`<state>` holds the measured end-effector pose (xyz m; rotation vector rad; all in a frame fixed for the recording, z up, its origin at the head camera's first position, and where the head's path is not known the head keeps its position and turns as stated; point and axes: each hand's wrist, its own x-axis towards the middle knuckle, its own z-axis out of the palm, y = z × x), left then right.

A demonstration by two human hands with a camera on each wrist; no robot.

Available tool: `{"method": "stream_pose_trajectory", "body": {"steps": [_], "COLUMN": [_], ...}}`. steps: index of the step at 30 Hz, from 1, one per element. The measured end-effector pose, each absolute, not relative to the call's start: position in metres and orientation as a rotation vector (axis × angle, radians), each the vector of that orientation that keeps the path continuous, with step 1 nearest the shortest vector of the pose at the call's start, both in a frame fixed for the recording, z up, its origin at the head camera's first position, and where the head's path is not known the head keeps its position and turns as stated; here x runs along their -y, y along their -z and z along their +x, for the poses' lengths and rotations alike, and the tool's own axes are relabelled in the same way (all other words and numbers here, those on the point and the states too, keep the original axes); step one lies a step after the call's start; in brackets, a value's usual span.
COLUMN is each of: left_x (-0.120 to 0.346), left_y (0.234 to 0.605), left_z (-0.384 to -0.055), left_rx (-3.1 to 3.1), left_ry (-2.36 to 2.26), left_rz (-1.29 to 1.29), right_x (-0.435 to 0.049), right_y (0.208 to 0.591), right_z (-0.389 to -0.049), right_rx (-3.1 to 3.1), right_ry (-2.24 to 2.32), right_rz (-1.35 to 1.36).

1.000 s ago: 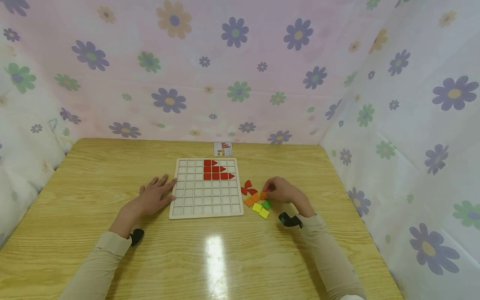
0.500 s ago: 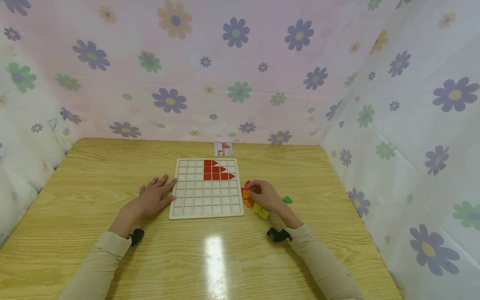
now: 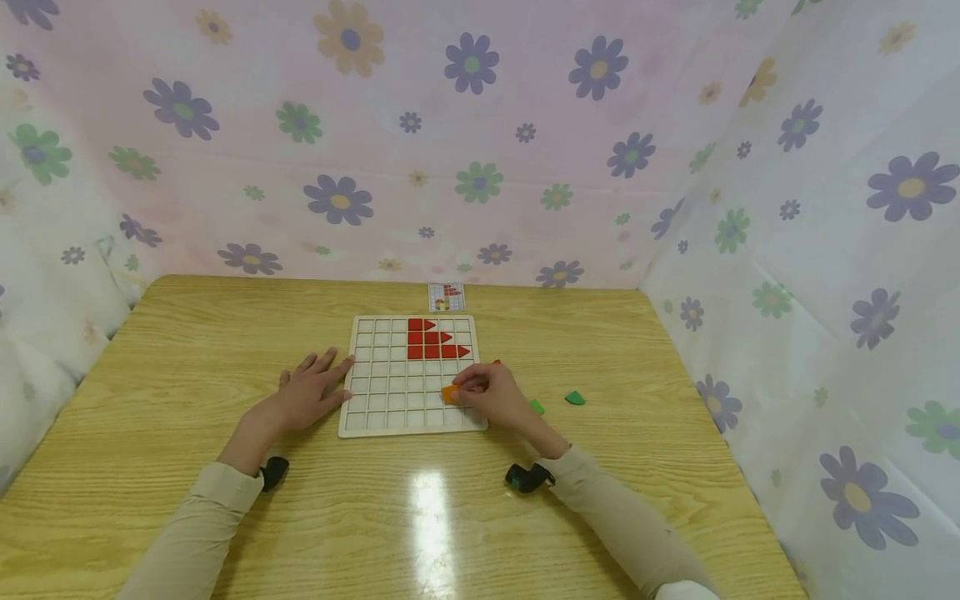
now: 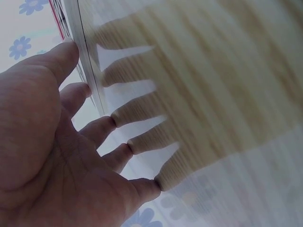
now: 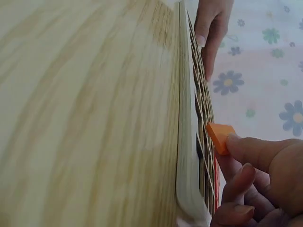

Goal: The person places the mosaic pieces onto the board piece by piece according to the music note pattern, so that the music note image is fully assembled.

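My right hand [image 3: 495, 396] pinches an orange square tile [image 5: 219, 137] between thumb and fingers, over the lower right cells of the pale wooden grid board [image 3: 382, 383]. Several red square and triangular tiles [image 3: 432, 352] form three rows in the board's upper part. My left hand [image 3: 298, 402] lies with fingers spread at the board's left edge; in the left wrist view its fingertips touch the table and the thumb [image 4: 66, 54] is against the board's side. The loose orange and yellow tiles beside the board are hidden behind my right hand and forearm.
Right of my right hand lie a dark green curved piece [image 3: 574, 398] and a lighter green piece [image 3: 537, 407]. A bit of red [image 3: 497, 362] shows behind the hand. A small pattern card [image 3: 446, 297] lies beyond the board on the wooden table [image 3: 360, 533].
My right hand has moved left from the loose pieces to over the board, carrying an orange tile. A dark green piece earlier became uncovered on the right. The left hand stays put.
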<state>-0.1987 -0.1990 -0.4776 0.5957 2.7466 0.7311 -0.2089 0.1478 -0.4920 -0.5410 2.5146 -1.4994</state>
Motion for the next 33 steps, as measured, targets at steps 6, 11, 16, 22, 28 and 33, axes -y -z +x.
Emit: {"method": "stream_pose_trajectory", "body": {"steps": [6, 11, 16, 22, 28, 33], "left_x": [0.199, 0.198, 0.198, 0.197, 0.197, 0.198], "left_y": [0.477, 0.476, 0.473, 0.474, 0.477, 0.479], "left_z": [-0.198, -0.198, -0.196, -0.197, -0.199, -0.199], "left_rx": [-2.733, -2.750, -2.757, -2.752, -2.752, -2.753], "left_ry": [-0.748, -0.727, -0.721, -0.725, -0.719, -0.712], "left_rz": [0.595, 0.594, 0.589, 0.588, 0.584, 0.581], "right_x": [-0.129, -0.116, -0.107, -0.100, -0.097, -0.095], "right_y": [0.489, 0.489, 0.495, 0.496, 0.497, 0.499], "right_z": [-0.214, -0.221, -0.226, -0.232, -0.238, -0.241], "right_rx": [-2.551, -2.563, -2.557, -2.568, -2.588, -2.618], "right_ry": [1.527, 1.564, 1.616, 1.641, 1.665, 1.622], "right_rz": [-0.406, -0.358, -0.356, -0.343, -0.380, -0.374]}}
